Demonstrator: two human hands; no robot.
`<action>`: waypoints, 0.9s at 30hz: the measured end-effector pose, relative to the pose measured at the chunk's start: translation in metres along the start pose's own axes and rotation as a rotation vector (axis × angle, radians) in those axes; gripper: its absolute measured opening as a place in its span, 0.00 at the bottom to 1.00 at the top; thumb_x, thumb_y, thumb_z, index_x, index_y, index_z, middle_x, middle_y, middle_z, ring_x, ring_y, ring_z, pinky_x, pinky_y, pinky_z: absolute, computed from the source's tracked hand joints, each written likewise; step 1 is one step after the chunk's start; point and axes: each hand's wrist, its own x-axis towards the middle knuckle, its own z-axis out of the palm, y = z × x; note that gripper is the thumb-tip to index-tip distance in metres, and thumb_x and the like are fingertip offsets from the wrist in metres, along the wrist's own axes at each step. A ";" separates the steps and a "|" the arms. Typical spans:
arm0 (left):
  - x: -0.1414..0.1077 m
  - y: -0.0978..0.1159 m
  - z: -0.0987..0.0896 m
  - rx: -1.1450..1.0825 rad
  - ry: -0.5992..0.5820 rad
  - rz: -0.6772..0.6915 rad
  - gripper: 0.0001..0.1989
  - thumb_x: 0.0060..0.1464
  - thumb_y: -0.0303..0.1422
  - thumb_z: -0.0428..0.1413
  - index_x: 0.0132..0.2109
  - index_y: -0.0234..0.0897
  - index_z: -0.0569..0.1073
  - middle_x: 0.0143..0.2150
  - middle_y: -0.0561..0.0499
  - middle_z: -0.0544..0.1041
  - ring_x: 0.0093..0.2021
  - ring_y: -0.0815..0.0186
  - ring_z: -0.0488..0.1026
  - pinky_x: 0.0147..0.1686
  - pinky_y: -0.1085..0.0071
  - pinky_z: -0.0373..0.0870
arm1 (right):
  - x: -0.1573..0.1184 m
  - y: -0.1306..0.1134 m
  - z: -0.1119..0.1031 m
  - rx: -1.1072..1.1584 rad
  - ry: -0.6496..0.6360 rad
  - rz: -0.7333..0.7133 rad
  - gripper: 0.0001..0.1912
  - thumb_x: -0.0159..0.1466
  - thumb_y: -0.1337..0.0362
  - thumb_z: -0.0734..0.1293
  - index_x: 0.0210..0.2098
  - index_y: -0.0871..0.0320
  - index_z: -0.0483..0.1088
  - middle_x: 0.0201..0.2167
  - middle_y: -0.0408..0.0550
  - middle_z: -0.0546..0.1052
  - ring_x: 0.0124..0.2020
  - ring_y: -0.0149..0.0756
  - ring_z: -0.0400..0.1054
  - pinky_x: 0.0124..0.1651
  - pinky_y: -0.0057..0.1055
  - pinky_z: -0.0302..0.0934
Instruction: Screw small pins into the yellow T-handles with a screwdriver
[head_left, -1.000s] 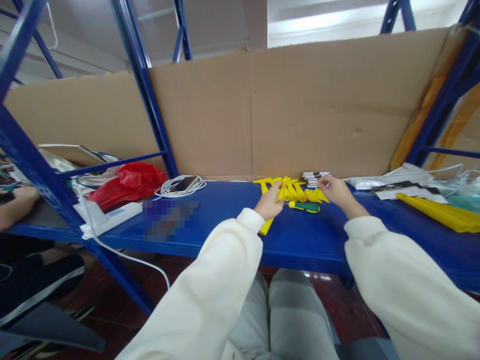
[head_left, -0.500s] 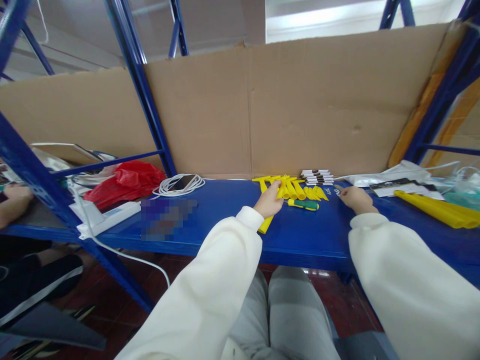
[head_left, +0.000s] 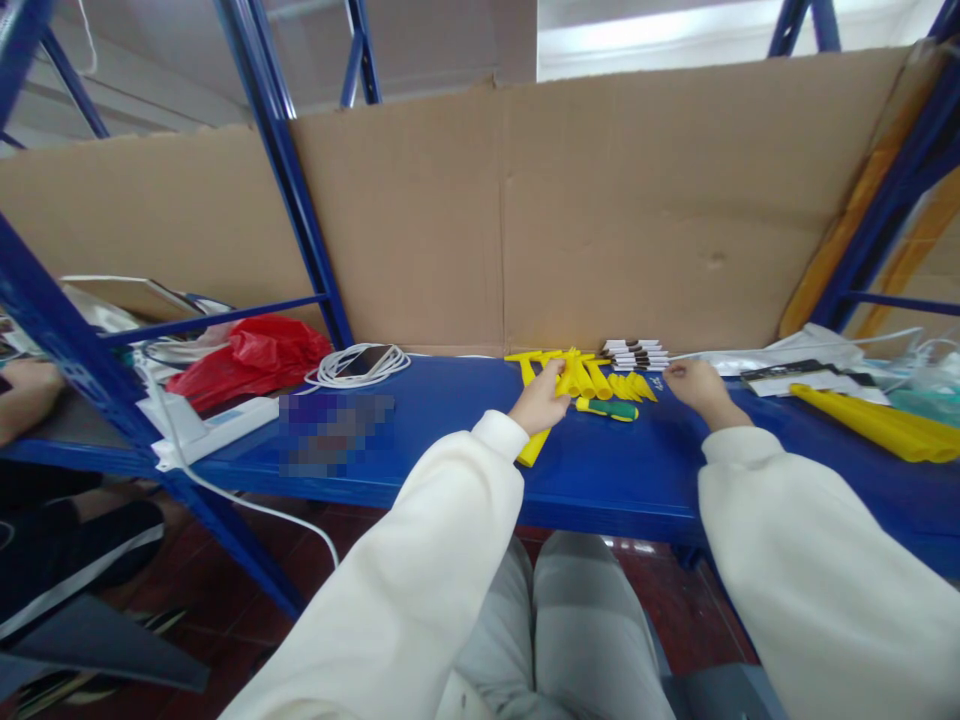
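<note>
My left hand [head_left: 541, 398] is closed on a yellow piece [head_left: 533, 449], whose lower end sticks out below the fingers. Several rolled yellow pieces [head_left: 598, 380] lie just right of it, with smaller yellow pieces [head_left: 632, 387] farther right. A green and yellow screwdriver [head_left: 607, 408] rests in front of them. My right hand [head_left: 691, 384] is at the desk's back, its fingers pinched near small whitish parts [head_left: 655, 382]; what they hold, if anything, is too small to make out. Behind is a stack of white pieces with black bands [head_left: 636, 354].
Long yellow rolls [head_left: 874, 422] and plastic bags lie at the right. On the left are a coiled white cable [head_left: 337, 368], a red bag [head_left: 259, 355] and a white power strip [head_left: 229, 430]. Another person's hand [head_left: 30, 390] shows at the far left. Cardboard stands behind.
My right hand has moved slightly left and up, over the small whitish parts. My left hand stays in nearly the same place, and the view has shifted a little.
</note>
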 end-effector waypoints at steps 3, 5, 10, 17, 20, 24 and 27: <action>0.002 -0.001 0.004 -0.150 -0.007 -0.046 0.30 0.52 0.19 0.57 0.62 0.35 0.63 0.66 0.35 0.66 0.57 0.54 0.74 0.41 0.66 0.80 | -0.003 -0.018 0.005 0.198 -0.004 -0.162 0.11 0.60 0.64 0.65 0.35 0.60 0.80 0.36 0.56 0.82 0.41 0.48 0.77 0.46 0.37 0.68; 0.001 0.001 0.005 -0.241 -0.025 -0.077 0.30 0.52 0.18 0.57 0.61 0.36 0.63 0.67 0.35 0.65 0.52 0.56 0.77 0.34 0.71 0.80 | -0.007 -0.029 0.011 0.343 -0.029 -0.260 0.11 0.60 0.62 0.65 0.33 0.60 0.79 0.34 0.54 0.82 0.38 0.46 0.76 0.46 0.38 0.69; -0.001 0.009 0.005 -0.366 -0.101 -0.140 0.27 0.52 0.17 0.54 0.58 0.38 0.64 0.67 0.39 0.66 0.44 0.64 0.79 0.25 0.79 0.76 | -0.019 -0.051 0.024 0.607 -0.211 -0.440 0.13 0.59 0.54 0.68 0.33 0.57 0.79 0.34 0.51 0.82 0.36 0.44 0.75 0.44 0.41 0.71; -0.001 0.007 0.006 -0.440 -0.142 -0.185 0.28 0.53 0.19 0.55 0.60 0.39 0.62 0.66 0.37 0.66 0.22 0.77 0.74 0.14 0.82 0.63 | -0.025 -0.055 0.026 0.761 -0.331 -0.390 0.13 0.55 0.52 0.72 0.31 0.56 0.77 0.31 0.49 0.80 0.35 0.42 0.74 0.45 0.42 0.71; -0.002 0.008 0.006 -0.458 -0.148 -0.186 0.29 0.53 0.20 0.54 0.61 0.39 0.61 0.68 0.35 0.64 0.21 0.78 0.73 0.13 0.81 0.63 | -0.026 -0.055 0.023 0.776 -0.373 -0.350 0.12 0.54 0.54 0.73 0.29 0.56 0.74 0.26 0.46 0.78 0.33 0.40 0.73 0.45 0.41 0.71; -0.004 0.012 0.005 -0.470 -0.159 -0.178 0.27 0.54 0.20 0.54 0.60 0.37 0.62 0.70 0.34 0.61 0.20 0.78 0.73 0.13 0.80 0.64 | -0.028 -0.056 0.020 0.776 -0.399 -0.307 0.13 0.54 0.54 0.73 0.26 0.56 0.70 0.23 0.45 0.75 0.30 0.37 0.71 0.40 0.37 0.70; -0.004 0.013 0.004 -0.472 -0.148 -0.164 0.27 0.54 0.20 0.53 0.60 0.37 0.61 0.69 0.34 0.63 0.20 0.77 0.73 0.14 0.80 0.63 | -0.027 -0.056 0.017 0.780 -0.349 -0.283 0.13 0.55 0.55 0.72 0.26 0.56 0.68 0.22 0.43 0.74 0.27 0.34 0.69 0.36 0.32 0.67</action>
